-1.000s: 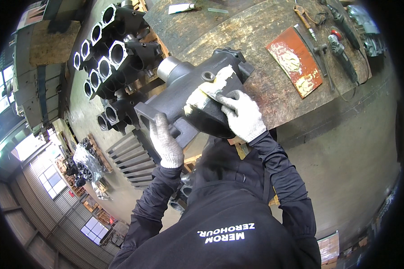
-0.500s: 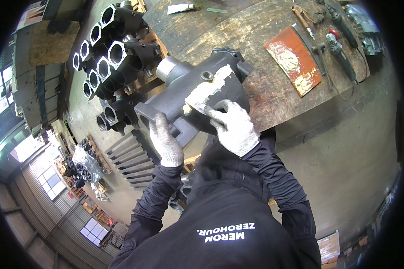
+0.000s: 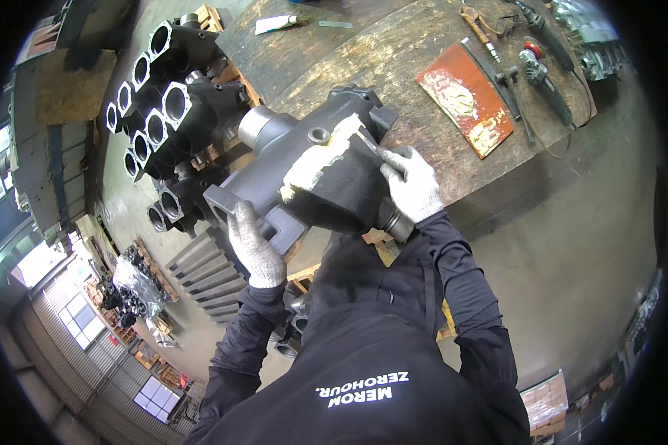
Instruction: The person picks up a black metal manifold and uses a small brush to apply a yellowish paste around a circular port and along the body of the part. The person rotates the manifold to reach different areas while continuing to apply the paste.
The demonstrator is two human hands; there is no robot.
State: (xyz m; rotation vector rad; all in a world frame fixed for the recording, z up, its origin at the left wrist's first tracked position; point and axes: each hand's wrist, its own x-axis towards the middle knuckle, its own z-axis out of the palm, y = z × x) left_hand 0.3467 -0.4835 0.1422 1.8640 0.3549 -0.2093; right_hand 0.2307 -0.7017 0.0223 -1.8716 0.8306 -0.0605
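Fingers of the right gloved hand (image 3: 412, 182) pinch a thin dark spatula (image 3: 369, 141), and its tip touches the upper right end of the cream-coloured putty (image 3: 315, 167). This putty makes an uneven, long strip on the black pipe-shaped casting (image 3: 341, 196), just beside a small round port (image 3: 318, 135). The casting lies on its side at the near edge of the wooden workbench (image 3: 289, 67), directly before the person, and its bare metal neck (image 3: 255, 126) points to the upper left. The left gloved hand (image 3: 254, 248) rests against the square flange (image 3: 223, 202) at the left end of the casting; its fingers are close together, but I cannot tell if they grip the flange firmly.

To the right of the casting, and apart from it, lies a reddish-brown board (image 3: 462, 63) with smears of putty. Beside this board are a hammer (image 3: 525, 119) and an angle grinder (image 3: 546, 84). A white tube (image 3: 276, 24) lies at the far side of the bench. On the left, several similar black castings (image 3: 208, 104) stand in rows.
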